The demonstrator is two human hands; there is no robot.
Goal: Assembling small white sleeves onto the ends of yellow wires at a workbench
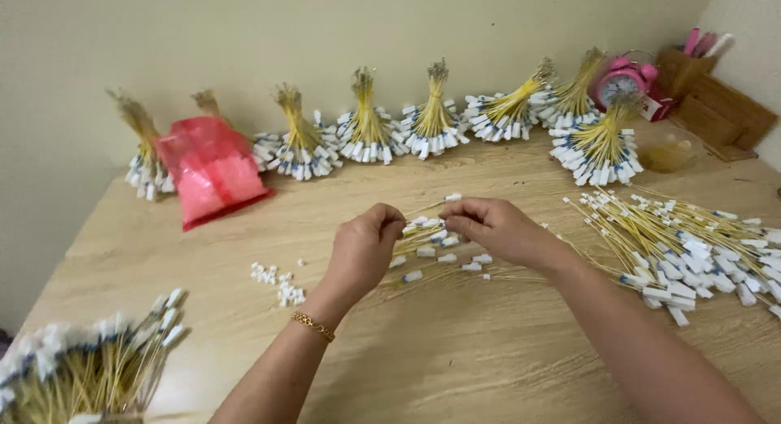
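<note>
My left hand (pixel 364 249) and my right hand (pixel 498 229) meet over the middle of the wooden table (pixel 455 359). Both pinch a thin yellow wire with a white connector (pixel 423 226) between their fingertips. Under and between the hands lies a small spread of the same yellow wires with white ends (pixel 443 257). A gold bracelet sits on my left wrist. A little heap of loose white plastic caps (pixel 281 284) lies to the left of my left hand.
A big loose pile of yellow wires (pixel 691 245) lies at the right. Tied bundles (pixel 368 131) stand along the back wall, with one more bundle (pixel 89 367) at the front left. A red plastic bag (pixel 210 170), pink alarm clock (pixel 621 81) and wooden pen holder (pixel 683 70) stand behind.
</note>
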